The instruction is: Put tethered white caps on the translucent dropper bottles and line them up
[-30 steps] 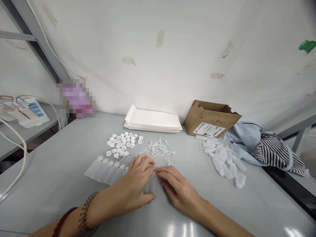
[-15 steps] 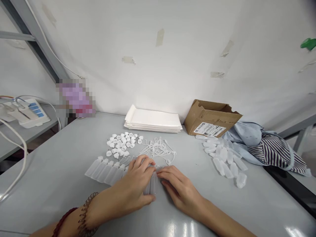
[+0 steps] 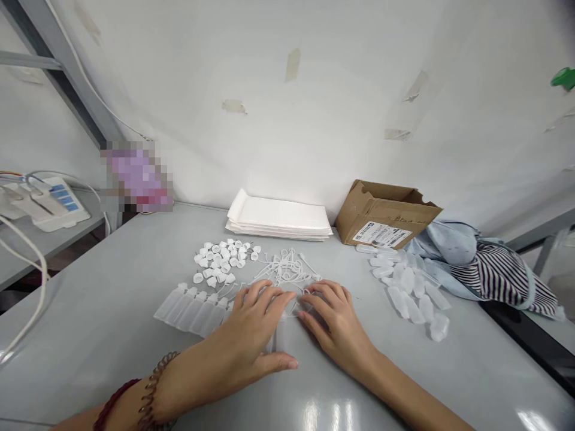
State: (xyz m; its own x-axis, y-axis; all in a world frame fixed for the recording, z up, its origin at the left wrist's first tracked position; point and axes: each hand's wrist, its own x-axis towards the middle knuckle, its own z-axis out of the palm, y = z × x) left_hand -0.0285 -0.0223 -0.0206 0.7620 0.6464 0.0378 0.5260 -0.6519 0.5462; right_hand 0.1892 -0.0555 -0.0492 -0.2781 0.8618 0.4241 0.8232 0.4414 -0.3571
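Note:
My left hand (image 3: 251,326) lies flat on the grey table (image 3: 112,287), fingers stretched out over small translucent bottles at the right end of a row of capped bottles (image 3: 188,306). Beside it, my right hand (image 3: 335,320) rests palm down with fingers spread, fingertips touching a tangle of thin white plastic loops (image 3: 287,269). A heap of small white caps (image 3: 222,260) lies just beyond the row. Neither hand grips anything that I can see.
Loose translucent bottles (image 3: 411,290) lie at the right. A cardboard box (image 3: 386,215) and a stack of white padded envelopes (image 3: 278,218) stand by the wall. Striped and blue cloth (image 3: 485,266) sits at the right edge. A white device with cables (image 3: 49,203) is on the left bench.
Both hands have flattened and spread. The right hand slid forward and to the right toward the white loops. The left thumb has swung outward.

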